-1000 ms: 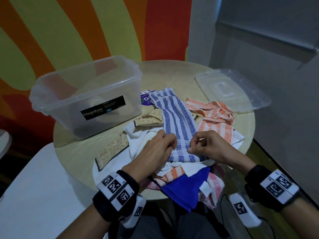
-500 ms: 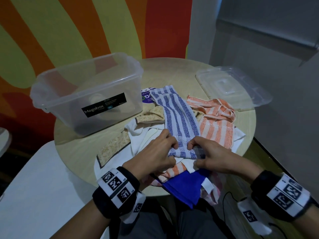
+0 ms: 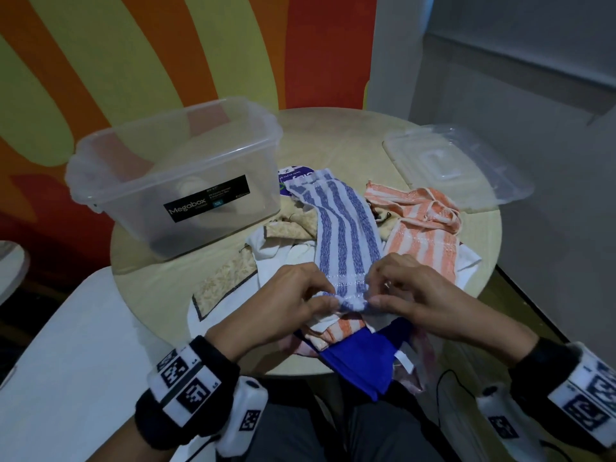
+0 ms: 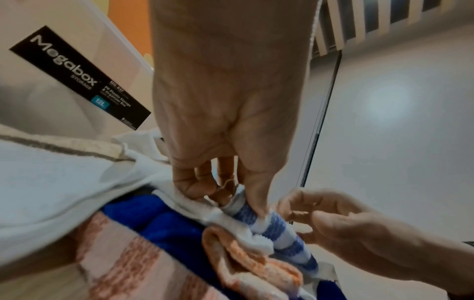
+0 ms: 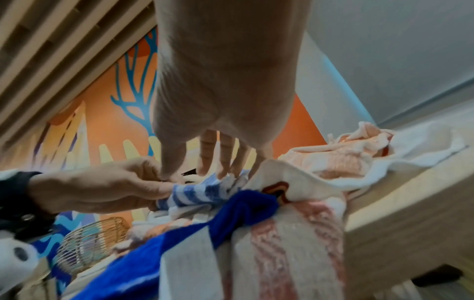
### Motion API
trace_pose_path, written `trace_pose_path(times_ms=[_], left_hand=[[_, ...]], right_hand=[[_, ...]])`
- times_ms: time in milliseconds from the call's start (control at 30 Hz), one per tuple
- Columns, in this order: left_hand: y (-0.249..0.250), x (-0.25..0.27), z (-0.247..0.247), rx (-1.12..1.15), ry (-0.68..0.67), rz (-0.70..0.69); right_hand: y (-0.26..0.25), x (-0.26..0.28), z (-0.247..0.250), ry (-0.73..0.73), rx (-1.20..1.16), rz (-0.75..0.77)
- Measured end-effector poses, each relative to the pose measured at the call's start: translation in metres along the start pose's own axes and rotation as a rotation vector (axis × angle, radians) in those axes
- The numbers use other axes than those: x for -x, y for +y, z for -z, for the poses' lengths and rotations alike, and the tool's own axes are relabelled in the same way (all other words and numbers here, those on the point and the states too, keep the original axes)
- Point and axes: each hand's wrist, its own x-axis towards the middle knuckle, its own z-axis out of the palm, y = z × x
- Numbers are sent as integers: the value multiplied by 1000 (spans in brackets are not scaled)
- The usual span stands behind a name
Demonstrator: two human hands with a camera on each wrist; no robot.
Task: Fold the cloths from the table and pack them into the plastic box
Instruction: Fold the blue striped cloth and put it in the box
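Note:
A blue-and-white striped cloth [image 3: 343,228] lies as a long strip on top of the cloth pile at the table's middle. My left hand [image 3: 296,301] and right hand [image 3: 403,295] both pinch its near end, which is rolled up into a small tube [image 3: 351,303]. The left wrist view shows the left thumb and fingers on the rolled end of the striped cloth [image 4: 256,215]. In the right wrist view my right fingertips [image 5: 225,168] press the same striped cloth [image 5: 192,192]. The clear plastic box [image 3: 173,181] stands open at the table's left.
The box's clear lid [image 3: 456,165] lies at the table's right rear. An orange-striped cloth [image 3: 423,235], white and beige cloths [image 3: 276,251] and a blue cloth [image 3: 360,358] hanging over the near edge make up the pile. The round table [image 3: 336,135] is bare at the back.
Both hands have drawn together at the striped cloth's near end, and that end now curls up into a small roll between the fingers.

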Motion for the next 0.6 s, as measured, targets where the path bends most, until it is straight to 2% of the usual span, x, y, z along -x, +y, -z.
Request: trace_pose_path(times_ms=[133, 200, 300, 400, 600], left_hand=[[-5, -4, -3, 60, 68, 40], [-7, -7, -3, 68, 49, 74], [-11, -8, -6, 71, 36, 114], [-10, -7, -7, 73, 11, 131], [0, -11, -14, -34, 74, 196]], right_hand=[[-4, -5, -19, -1, 105, 43], [4, -11, -27, 65, 118, 44], [16, -14, -18, 52, -81, -99], [21, -9, -10, 19, -231, -167], [21, -14, -14, 59, -299, -217]])
